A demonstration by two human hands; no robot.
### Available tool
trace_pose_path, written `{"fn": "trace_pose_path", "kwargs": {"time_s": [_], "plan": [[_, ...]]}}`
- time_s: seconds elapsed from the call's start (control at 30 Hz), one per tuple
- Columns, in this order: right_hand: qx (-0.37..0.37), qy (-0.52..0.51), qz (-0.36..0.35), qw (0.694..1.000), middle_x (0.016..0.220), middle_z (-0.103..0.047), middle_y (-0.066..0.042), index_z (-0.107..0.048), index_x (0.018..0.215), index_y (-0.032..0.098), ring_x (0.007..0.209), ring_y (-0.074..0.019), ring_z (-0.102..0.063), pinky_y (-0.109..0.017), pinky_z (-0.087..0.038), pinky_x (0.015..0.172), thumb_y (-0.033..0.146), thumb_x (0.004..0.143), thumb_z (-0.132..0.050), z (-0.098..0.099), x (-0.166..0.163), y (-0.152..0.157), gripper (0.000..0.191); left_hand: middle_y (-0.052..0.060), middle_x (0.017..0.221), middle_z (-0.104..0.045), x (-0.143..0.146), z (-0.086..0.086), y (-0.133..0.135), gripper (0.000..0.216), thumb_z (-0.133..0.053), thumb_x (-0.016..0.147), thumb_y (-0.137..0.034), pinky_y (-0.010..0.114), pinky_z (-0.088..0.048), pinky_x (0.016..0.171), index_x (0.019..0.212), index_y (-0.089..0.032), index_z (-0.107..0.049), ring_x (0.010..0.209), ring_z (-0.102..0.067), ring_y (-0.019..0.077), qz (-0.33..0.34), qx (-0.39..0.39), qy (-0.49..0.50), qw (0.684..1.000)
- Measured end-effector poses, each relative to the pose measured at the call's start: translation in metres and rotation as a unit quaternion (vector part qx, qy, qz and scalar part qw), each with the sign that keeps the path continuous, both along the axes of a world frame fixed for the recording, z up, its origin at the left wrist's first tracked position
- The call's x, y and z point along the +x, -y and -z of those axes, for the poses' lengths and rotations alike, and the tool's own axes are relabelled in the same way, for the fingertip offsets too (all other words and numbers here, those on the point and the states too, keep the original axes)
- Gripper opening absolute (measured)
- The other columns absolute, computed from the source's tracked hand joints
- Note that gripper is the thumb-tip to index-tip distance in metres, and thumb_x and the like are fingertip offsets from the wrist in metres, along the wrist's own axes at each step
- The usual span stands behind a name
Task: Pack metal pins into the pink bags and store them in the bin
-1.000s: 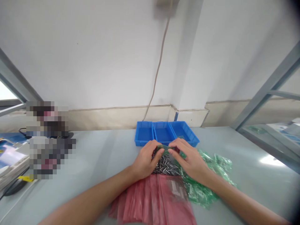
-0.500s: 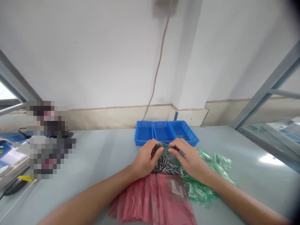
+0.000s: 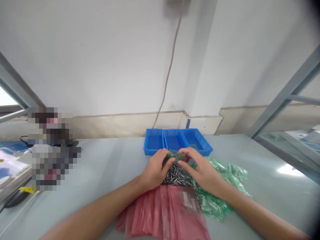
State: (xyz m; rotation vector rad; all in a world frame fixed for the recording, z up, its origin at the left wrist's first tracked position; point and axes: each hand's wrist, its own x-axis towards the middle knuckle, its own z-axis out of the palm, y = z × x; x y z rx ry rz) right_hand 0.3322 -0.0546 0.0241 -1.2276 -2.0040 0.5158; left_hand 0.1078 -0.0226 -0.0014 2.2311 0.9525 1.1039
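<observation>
Between my two hands is a small green see-through plastic bag [image 3: 177, 156], held above a pile of small metal pins or screws [image 3: 177, 176]. My left hand [image 3: 155, 169] pinches the bag's left side with thumb and fingers. On the opposite side, my right hand [image 3: 202, 169] has its thumb and bent fingers around the bag's right end. What lies inside the bag is too blurred to tell. Pink plastic bags [image 3: 163, 213] lie overlapped in front of the pile. More green plastic bags [image 3: 216, 200] are heaped under and beside my right forearm.
Three joined blue bins [image 3: 175, 151] stand behind my hands, with a bit of green plastic in the right one. A person [image 3: 53, 146], blurred out, is at the far left near a white power strip [image 3: 18, 176]. Grey metal frame posts [image 3: 287, 93] rise at both sides.
The stretched green bag now looks more bunched between my fingers. My right thumb and fingers have shifted slightly left and spread around it; my left hand has hardly moved.
</observation>
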Motion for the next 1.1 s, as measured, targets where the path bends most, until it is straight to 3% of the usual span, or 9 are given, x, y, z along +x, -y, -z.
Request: {"fn": "trace_pose_path", "kwargs": {"time_s": [0.33,0.7,1.1], "plan": [[0.031,-0.007,0.025,0.999,0.117,-0.07,-0.008,-0.059,0.132,0.031,0.094,-0.0254,-0.069,-0.035,-0.058,0.066,0.04,0.109,-0.054,-0.0035,-0.0003,0.0007,0.025,0.003,0.097,-0.062,0.0002,-0.0032,0.0021,0.024,-0.047,0.112,-0.041,0.033,-0.044,0.082,0.102,-0.021,-0.057,0.089,-0.056,0.0201,0.01,-0.001,-0.006,1.0],[0.045,0.008,0.028,0.999,0.116,-0.071,-0.007,-0.059,0.132,0.031,0.093,-0.0252,-0.069,-0.041,-0.059,0.08,0.038,0.11,-0.053,-0.0039,-0.0008,0.0014,0.024,0.003,0.096,-0.062,0.0001,-0.0005,0.0018,0.026,-0.046,0.113,-0.042,0.033,-0.044,0.082,0.1,-0.021,-0.056,0.089,-0.056,0.0201,0.012,-0.006,-0.006,1.0],[0.036,-0.005,0.026,0.999,0.118,-0.07,-0.008,-0.06,0.13,0.032,0.088,-0.0234,-0.069,-0.034,-0.057,0.063,0.037,0.109,-0.054,-0.005,-0.0021,0.0041,0.023,0.003,0.097,-0.063,-0.0005,-0.0053,0.0036,0.02,-0.051,0.111,-0.038,0.033,-0.044,0.083,0.104,-0.021,-0.06,0.09,-0.057,0.0207,0.017,0.011,-0.003,1.0]]}}
